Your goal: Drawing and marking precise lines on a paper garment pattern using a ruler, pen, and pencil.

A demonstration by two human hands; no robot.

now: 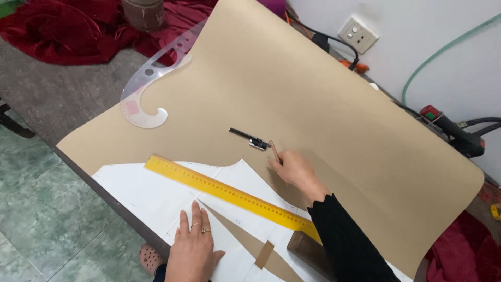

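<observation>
My left hand lies flat with fingers spread on a white paper pattern piece, holding it down on a large sheet of brown paper. Rings show on two of its fingers. My right hand, in a black sleeve, grips a brown pencil with its tip at the pattern's upper edge. A long yellow ruler lies diagonally across the white pattern between my two hands. A black pen rests on the brown paper just above my right hand.
A clear plastic curve ruler lies at the brown paper's upper left edge. Dark red cloth and a jar sit at the table's far left. A wall socket, cables, a green hose and a black tool with a red end are on the right.
</observation>
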